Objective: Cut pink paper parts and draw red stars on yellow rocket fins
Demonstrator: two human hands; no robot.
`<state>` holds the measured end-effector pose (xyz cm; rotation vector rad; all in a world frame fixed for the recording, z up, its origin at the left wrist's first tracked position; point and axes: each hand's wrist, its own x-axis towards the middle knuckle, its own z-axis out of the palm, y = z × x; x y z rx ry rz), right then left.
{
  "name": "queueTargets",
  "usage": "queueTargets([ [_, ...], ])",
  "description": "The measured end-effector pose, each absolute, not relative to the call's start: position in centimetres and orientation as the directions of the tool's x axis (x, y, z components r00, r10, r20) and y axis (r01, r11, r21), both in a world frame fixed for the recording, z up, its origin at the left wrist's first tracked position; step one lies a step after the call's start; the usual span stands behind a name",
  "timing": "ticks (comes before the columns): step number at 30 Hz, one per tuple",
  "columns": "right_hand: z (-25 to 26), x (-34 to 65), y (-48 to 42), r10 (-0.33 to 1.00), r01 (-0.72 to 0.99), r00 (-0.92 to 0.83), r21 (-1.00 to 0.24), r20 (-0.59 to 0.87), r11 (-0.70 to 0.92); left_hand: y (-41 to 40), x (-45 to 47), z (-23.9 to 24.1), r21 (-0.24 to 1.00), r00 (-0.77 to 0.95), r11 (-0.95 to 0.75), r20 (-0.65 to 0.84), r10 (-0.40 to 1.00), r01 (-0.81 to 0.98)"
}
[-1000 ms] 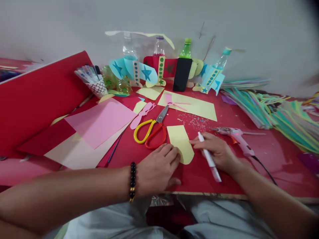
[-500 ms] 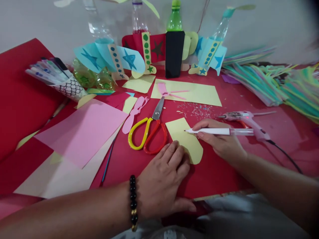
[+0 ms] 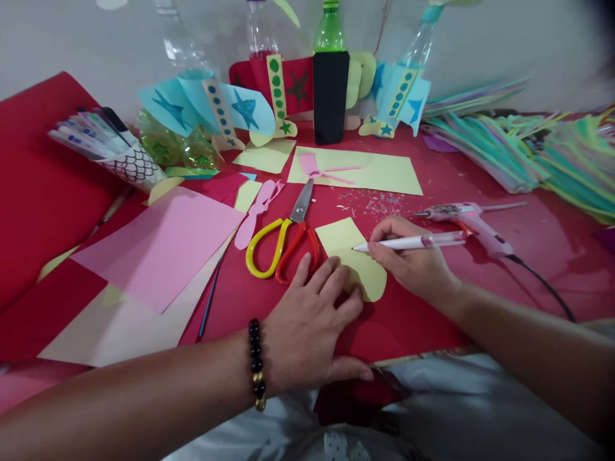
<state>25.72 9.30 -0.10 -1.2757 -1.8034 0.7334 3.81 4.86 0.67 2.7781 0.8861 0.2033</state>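
Between the thumb and fingers of my right hand [image 3: 410,256] is a white marker pen [image 3: 408,242], its dark tip at the surface of a pale yellow paper piece [image 3: 339,234] with one rounded end. My left hand [image 3: 317,320] lies spread on the red table, its fingertips on the lower left edge of that paper. Just beyond the left fingers are scissors [image 3: 300,208] with one yellow and one red handle, blades pointing away. A pink paper cutout [image 3: 254,221] lies left of them. Whether any line is drawn on the yellow paper is too faint to tell.
A pink glue gun [image 3: 480,227] with a cord lies to the right, near bundled pastel strips [image 3: 490,153]. Decorated bottles and a black phone [image 3: 330,96] stand at the back. Pink paper [image 3: 163,243] and a pen holder [image 3: 134,163] are at left.
The marker now lies at a different angle, its tip slightly nearer the paper's left side. My left fingers have spread, one reaching the red scissor handle. The whole view has shifted a little.
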Motion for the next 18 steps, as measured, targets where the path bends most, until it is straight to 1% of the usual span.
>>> queueTargets([
  [12,-0.08,25.55,9.58,0.933,0.541,-0.173,-0.761,0.316,0.358,4.9,3.81,0.78,0.207,0.809,-0.798,0.048,0.585,0.565],
  [18,-0.14,25.57,9.71,0.925,0.554,-0.188,-0.742,0.329,0.377,4.86,3.74,0.9,0.219,0.801,-0.788,0.046,0.597,0.575],
])
